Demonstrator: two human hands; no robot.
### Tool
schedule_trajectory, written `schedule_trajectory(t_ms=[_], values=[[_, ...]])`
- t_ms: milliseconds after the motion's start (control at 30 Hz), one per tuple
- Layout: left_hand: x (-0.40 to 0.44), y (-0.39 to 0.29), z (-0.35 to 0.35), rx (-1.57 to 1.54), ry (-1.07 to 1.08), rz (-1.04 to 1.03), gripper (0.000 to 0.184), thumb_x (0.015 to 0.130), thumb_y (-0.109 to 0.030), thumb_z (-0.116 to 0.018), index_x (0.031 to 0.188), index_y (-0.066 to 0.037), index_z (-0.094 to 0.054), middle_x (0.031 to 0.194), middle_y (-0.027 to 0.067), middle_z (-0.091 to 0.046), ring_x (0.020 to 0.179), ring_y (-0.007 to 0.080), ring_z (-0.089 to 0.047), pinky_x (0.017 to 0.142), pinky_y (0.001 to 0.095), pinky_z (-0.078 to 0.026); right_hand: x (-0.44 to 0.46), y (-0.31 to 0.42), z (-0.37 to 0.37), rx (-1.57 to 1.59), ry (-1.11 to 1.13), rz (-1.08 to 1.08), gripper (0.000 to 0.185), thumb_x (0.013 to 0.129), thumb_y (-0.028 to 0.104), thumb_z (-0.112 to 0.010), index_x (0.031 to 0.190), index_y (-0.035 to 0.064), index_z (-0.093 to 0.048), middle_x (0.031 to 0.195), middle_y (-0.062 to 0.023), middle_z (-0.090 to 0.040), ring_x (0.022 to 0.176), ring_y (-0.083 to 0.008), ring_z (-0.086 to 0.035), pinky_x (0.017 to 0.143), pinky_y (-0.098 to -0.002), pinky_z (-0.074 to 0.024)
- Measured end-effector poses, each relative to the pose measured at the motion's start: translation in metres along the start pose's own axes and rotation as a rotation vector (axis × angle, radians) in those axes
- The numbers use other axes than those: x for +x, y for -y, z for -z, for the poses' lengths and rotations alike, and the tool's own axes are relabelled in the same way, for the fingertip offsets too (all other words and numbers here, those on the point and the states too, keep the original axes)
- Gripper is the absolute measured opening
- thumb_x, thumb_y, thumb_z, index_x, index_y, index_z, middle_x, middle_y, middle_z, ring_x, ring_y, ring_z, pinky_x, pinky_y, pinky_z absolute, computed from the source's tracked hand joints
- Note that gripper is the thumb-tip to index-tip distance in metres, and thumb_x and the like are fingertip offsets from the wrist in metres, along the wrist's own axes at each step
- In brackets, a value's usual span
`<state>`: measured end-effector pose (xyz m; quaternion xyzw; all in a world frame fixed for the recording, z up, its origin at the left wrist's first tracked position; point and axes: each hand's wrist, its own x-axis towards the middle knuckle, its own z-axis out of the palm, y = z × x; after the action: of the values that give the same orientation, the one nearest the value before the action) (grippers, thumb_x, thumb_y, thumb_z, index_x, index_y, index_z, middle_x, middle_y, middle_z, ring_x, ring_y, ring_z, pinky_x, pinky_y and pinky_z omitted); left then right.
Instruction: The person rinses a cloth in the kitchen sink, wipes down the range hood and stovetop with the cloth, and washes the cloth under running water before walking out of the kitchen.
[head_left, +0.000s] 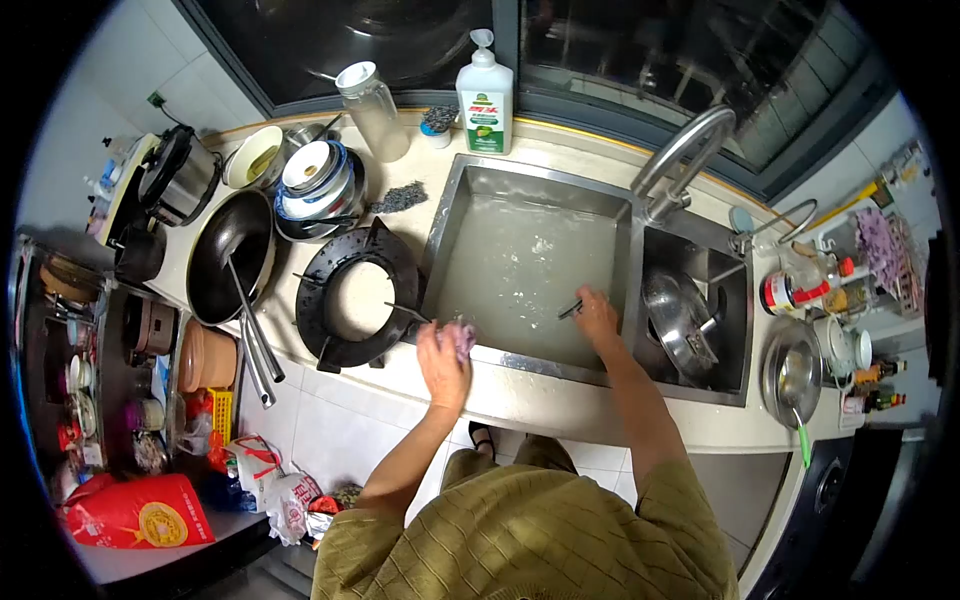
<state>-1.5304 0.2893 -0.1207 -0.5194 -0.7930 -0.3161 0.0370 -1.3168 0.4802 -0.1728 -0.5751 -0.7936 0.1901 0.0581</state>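
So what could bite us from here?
1. The small dark item in the right hand could slip and get lost in the cloudy water.
2. The left hand, with the purple cloth, is close to a prong of the black ring stand; it might snag.
3. Long metal handles by the wok overhang the counter edge; a bump could tip them off.

Left fingers (432, 350) hold purple cloth (461, 338); right hand (597, 318) over water-filled sink (632, 250)

Pale counter (540, 397), black pot stand (318, 277), black wok (207, 258), white pump bottle (485, 105)
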Motion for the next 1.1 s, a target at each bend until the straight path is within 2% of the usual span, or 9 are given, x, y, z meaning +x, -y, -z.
schedule_trajectory(t_ms=[167, 200, 433, 467, 600, 700, 767, 1033, 1100], values=[[-0.015, -0.021, 0.01, 0.161, 0.164, -0.059, 0.057, 0.072, -0.033, -0.062, 0.114, 0.0, -0.041, 0.122, 0.0236, -0.035, 0.116, 0.0397, -0.032, 0.096, 0.0533, -0.024, -0.022, 0.002, 0.013, 0.044, -0.031, 0.006, 0.033, 0.07, 0.012, -0.065, 0.099, 0.0113, -0.049, 0.094, -0.0168, -0.054, 0.088, -0.0359, -0.054, 0.074, -0.0418, -0.0441], [-0.022, -0.025, -0.004, -0.044, 0.421, -0.061, 0.057, 0.076, -0.037, -0.058, 0.118, -0.002, -0.04, 0.125, 0.0223, -0.033, 0.118, 0.0395, -0.03, 0.096, 0.057, -0.021, -0.024, 0.002, 0.013, 0.058, -0.06, 0.003, 0.033, 0.07, 0.012, -0.065, 0.1, 0.0113, -0.049, 0.094, -0.017, -0.053, 0.089, -0.0358, -0.054, 0.075, -0.0416, -0.044], [-0.049, -0.126, -0.046, -0.096, 0.645, -0.698, 0.049, 0.084, -0.036, -0.046, 0.128, -0.017, -0.038, 0.137, 0.0151, -0.024, 0.13, 0.0362, -0.015, 0.099, 0.061, -0.01, -0.021, -0.005, 0.022, 0.133, -0.133, 0.099, 0.029, 0.072, 0.015, -0.063, 0.098, 0.0083, -0.051, 0.097, -0.0178, -0.052, 0.09, -0.0358, -0.053, 0.074, -0.0423, -0.0437], [-0.046, -0.12, -0.044, -0.02, 0.743, -0.696, 0.043, 0.087, -0.035, -0.042, 0.128, -0.021, -0.038, 0.138, 0.0147, -0.024, 0.13, 0.0357, -0.014, 0.099, 0.0613, -0.01, -0.018, -0.008, 0.022, 0.149, -0.127, 0.129, 0.027, 0.074, 0.016, -0.062, 0.097, 0.0077, -0.051, 0.098, -0.0182, -0.052, 0.09, -0.0366, -0.053, 0.074, -0.0432, -0.0439], [-0.043, -0.043, -0.028, 0.187, 0.42, -0.465, 0.047, 0.088, -0.014, -0.04, 0.133, -0.022, -0.031, 0.138, 0.0191, -0.024, 0.129, 0.0377, -0.017, 0.1, 0.0577, -0.021, -0.015, -0.001, 0.034, 0.144, -0.026, 0.185, 0.023, 0.076, 0.021, -0.061, 0.092, 0.0066, -0.053, 0.092, -0.0176, -0.056, 0.086, -0.0363, -0.055, 0.072, -0.043, -0.0442], [-0.04, 0.017, -0.001, 0.281, 0.33, -0.203, 0.048, 0.086, -0.024, -0.043, 0.131, -0.011, -0.033, 0.14, 0.0198, -0.021, 0.131, 0.038, -0.012, 0.101, 0.0604, -0.007, -0.012, 0.005, 0.04, 0.111, 0.055, 0.191, 0.023, 0.078, 0.027, -0.058, 0.088, 0.0061, -0.055, 0.084, -0.0174, -0.059, 0.08, -0.0362, -0.057, 0.069, -0.0439, -0.0445], [-0.033, 0.02, 0.016, 0.201, 0.244, 0.064, 0.049, 0.081, -0.023, -0.052, 0.124, -0.003, -0.04, 0.134, 0.0253, -0.027, 0.127, 0.043, -0.018, 0.102, 0.0551, -0.015, -0.003, 0.012, 0.049, 0.095, 0.066, 0.115, 0.026, 0.08, 0.031, -0.057, 0.086, 0.0055, -0.056, 0.079, -0.0168, -0.06, 0.077, -0.0357, -0.057, 0.068, -0.044, -0.0441], [-0.038, -0.046, -0.005, 0.123, 0.245, -0.042, 0.048, 0.078, -0.016, -0.055, 0.121, -0.001, -0.043, 0.132, 0.0272, -0.027, 0.121, 0.0477, -0.024, 0.099, 0.0563, -0.021, 0.122, 0.004, 0.101, 0.32, -0.383, -0.144, 0.023, 0.084, 0.028, -0.047, 0.091, 0.0075, -0.055, 0.081, -0.0187, -0.06, 0.078, -0.0391, -0.057, 0.068, -0.0475, -0.0436], [-0.047, -0.056, -0.015, 0.079, 0.289, -0.107, 0.046, 0.078, -0.016, -0.054, 0.121, -0.003, -0.044, 0.132, 0.0265, -0.028, 0.121, 0.0477, -0.025, 0.099, 0.057, -0.021, 0.152, -0.013, 0.104, 0.296, -0.528, 0.012, 0.024, 0.086, 0.025, -0.043, 0.093, 0.0052, -0.053, 0.087, -0.0183, -0.059, 0.083, -0.0379, -0.056, 0.072, -0.0461, -0.0437]])
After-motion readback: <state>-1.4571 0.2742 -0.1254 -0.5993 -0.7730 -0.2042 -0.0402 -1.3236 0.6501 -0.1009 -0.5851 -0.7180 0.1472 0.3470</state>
